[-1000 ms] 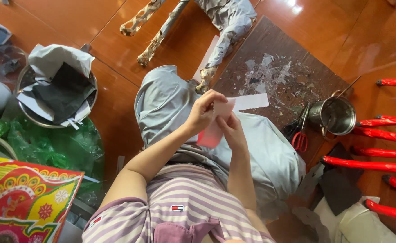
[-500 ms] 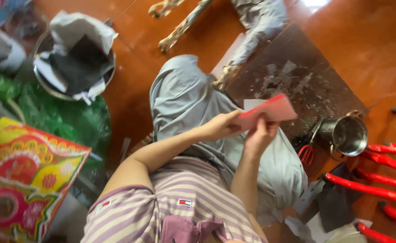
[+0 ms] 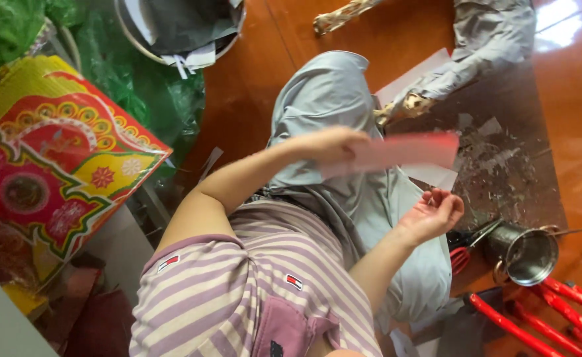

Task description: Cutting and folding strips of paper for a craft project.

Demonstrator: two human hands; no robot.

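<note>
I sit on an orange floor with grey trousers over my knees. My left hand (image 3: 327,144) holds one end of a long red paper strip (image 3: 407,151), which stretches to the right above my lap and looks blurred. My right hand (image 3: 432,215) is lower and to the right, palm up, fingers loosely curled, holding nothing. It hovers above my right thigh, near the red-handled scissors (image 3: 461,254) and a metal pot (image 3: 528,254).
A dark board (image 3: 502,165) covered with paper scraps lies ahead. Another person's legs (image 3: 463,46) rest at the top right. A colourful printed sheet (image 3: 53,165) and green plastic bags (image 3: 152,99) are on the left, red sticks (image 3: 542,311) at the bottom right, and a basin of grey paper (image 3: 178,30) at the top.
My right hand has let go of the red paper and dropped toward my thigh. My left hand now holds the strip alone, stretched out to the right. The view has shifted left.
</note>
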